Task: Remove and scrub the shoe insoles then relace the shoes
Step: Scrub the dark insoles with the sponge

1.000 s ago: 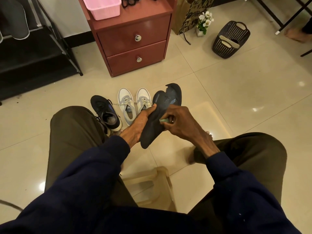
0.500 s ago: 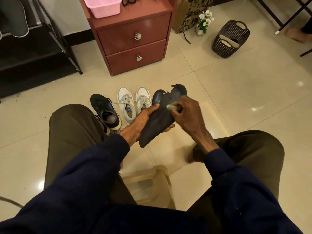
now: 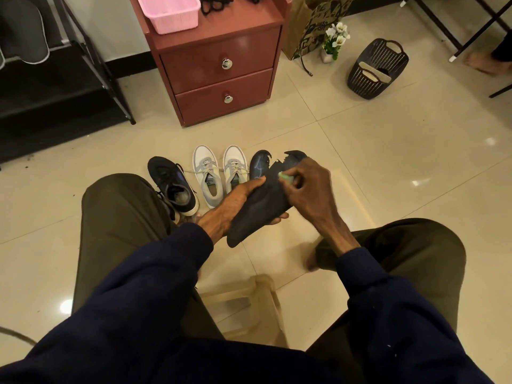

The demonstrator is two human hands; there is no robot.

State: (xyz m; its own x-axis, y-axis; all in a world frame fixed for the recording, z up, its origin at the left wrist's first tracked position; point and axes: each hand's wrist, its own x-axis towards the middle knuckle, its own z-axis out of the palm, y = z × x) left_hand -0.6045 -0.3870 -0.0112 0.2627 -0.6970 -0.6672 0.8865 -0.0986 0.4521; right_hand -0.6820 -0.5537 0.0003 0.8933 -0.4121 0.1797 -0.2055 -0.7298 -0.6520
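Note:
My left hand (image 3: pixel 231 207) grips a dark insole (image 3: pixel 259 210) from below, thumb on its top edge, and holds it tilted above the floor. The insole's far end is torn and ragged. My right hand (image 3: pixel 307 189) pinches a small pale-green brush (image 3: pixel 285 177) against the insole's upper part. On the floor beyond stand a dark sneaker (image 3: pixel 173 187) at the left, a pair of white-and-grey sneakers (image 3: pixel 219 173) in the middle, and a second dark shoe (image 3: pixel 259 166) partly hidden behind the insole.
A red two-drawer cabinet (image 3: pixel 221 67) stands behind the shoes, with a pink basket (image 3: pixel 173 12) and black laces (image 3: pixel 217 4) on top. A dark perforated basket (image 3: pixel 376 69) sits at the right, a black rack (image 3: pixel 55 92) at the left. A beige plastic stool (image 3: pixel 249 309) is under me.
My right hand has moved with the brush from the insole's middle up towards its torn far end. The left hand has kept its hold on the insole.

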